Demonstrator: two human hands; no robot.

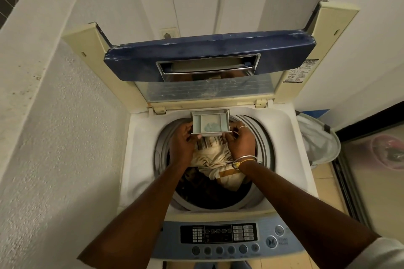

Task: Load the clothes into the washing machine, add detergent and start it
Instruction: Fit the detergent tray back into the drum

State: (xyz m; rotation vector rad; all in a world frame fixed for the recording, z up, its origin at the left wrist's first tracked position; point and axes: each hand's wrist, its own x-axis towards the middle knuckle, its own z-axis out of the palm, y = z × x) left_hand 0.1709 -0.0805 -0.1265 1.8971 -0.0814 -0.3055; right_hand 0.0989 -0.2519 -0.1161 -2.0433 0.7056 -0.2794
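The small grey plastic detergent drawer (pixel 197 123), with pale blue powder (pixel 210 127) in it, is jutting over the drum's (pixel 263 137) back edge; left grip (pixel 182 138) and right grip (pixel 240 141) are both pinching its front corners above cream clothes (pixel 215 157).

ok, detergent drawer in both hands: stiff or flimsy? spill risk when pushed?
Probably stiff: the detergent drawer looks like thin moulded plastic holding its box shape. Likely light; left hand and right hand grip only its front corners. The bluish powder lies loose, so tilting could spill it.
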